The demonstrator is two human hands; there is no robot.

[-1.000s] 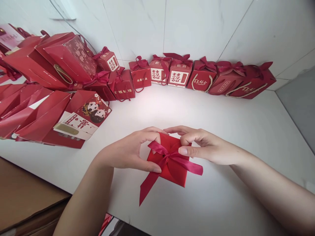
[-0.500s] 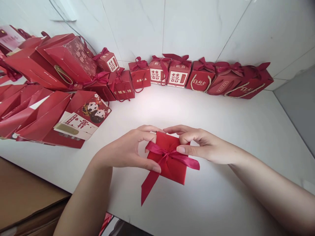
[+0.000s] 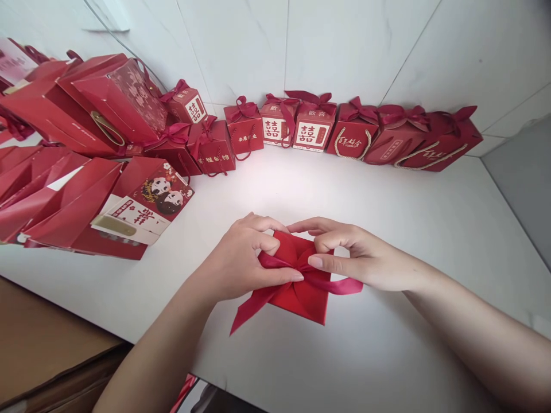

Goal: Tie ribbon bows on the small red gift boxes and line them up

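A small red gift box [image 3: 299, 305] sits on the white table in front of me, its top flaps folded together. A dark pink ribbon [image 3: 346, 285] is tied across the top, one tail reaching lower left and the other right. My left hand [image 3: 239, 258] is closed on the ribbon's left side, its thumb by the knot and its index finger bent above. My right hand [image 3: 364, 255] pinches the ribbon just right of the knot with thumb and index finger. The other fingertips of both hands meet near the box's far corner. Part of the bow is hidden under the fingers.
Along the tiled wall stands a row of red gift boxes [image 3: 316, 129] with bows and cord handles. Larger red gift bags [image 3: 86, 212] crowd the left side of the table [image 3: 413, 223]. A brown cardboard box [image 3: 47, 338] is at the lower left, below the table edge.
My left thumb has moved right and up, from the ribbon's left tail to the knot. The left tail has swung left and up, and the right tail extends farther out. My right hand has barely moved.
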